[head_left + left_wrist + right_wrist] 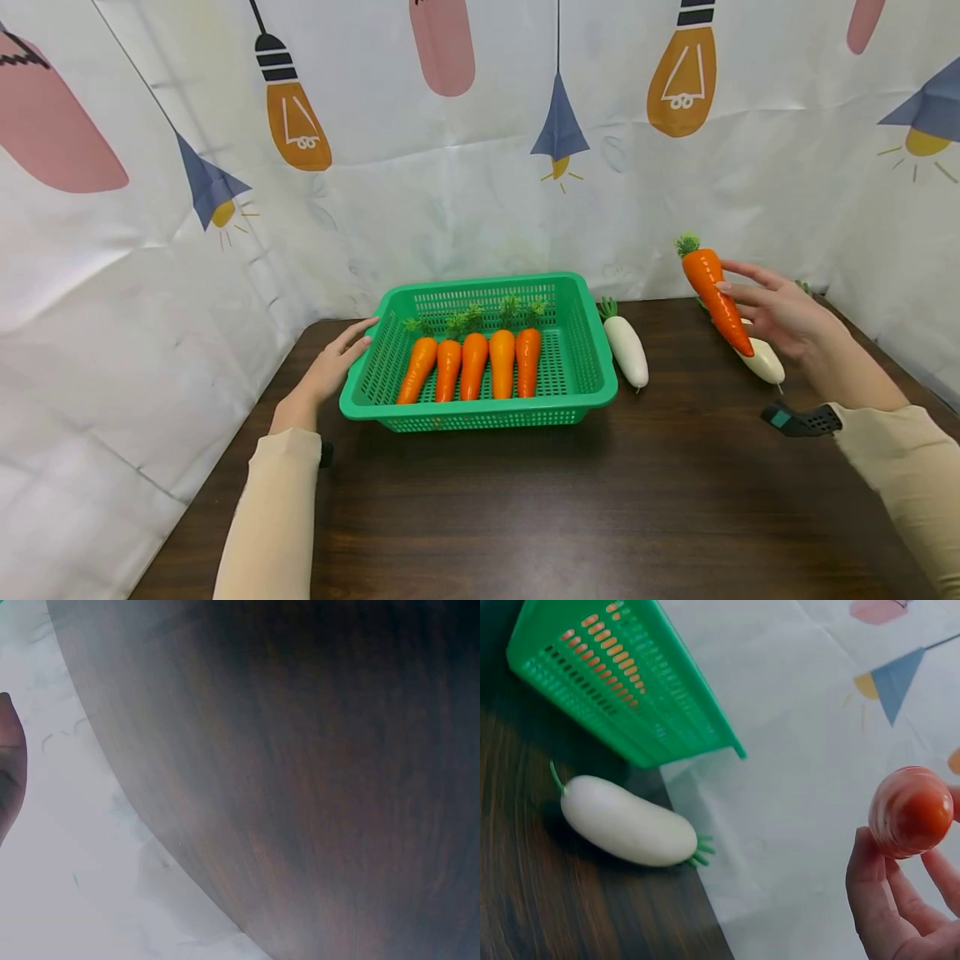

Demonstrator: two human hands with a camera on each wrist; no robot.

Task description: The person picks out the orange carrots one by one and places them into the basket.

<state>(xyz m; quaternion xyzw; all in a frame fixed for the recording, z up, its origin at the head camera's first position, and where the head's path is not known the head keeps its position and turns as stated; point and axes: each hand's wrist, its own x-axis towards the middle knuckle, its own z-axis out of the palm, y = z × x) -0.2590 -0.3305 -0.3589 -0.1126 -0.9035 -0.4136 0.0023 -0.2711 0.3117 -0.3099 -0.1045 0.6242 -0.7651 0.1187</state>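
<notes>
My right hand [795, 321] grips an orange carrot [712, 292] with a green leafy top, held up at the right above the table. In the right wrist view the carrot [911, 814] shows end-on between thumb and fingers. At the left rim of a green plastic basket [480, 411], my left hand [330, 367] rests with its fingers extended. Several carrots [473, 367] lie side by side in the basket, tops toward the back. The left wrist view catches only a bit of the left hand [10, 761].
A white radish [627, 348] lies on the dark wooden table [480, 517] just right of the basket. Another white radish [763, 362] lies farther right, partly behind the held carrot. A white printed curtain [480, 208] hangs along the table's back and left edges.
</notes>
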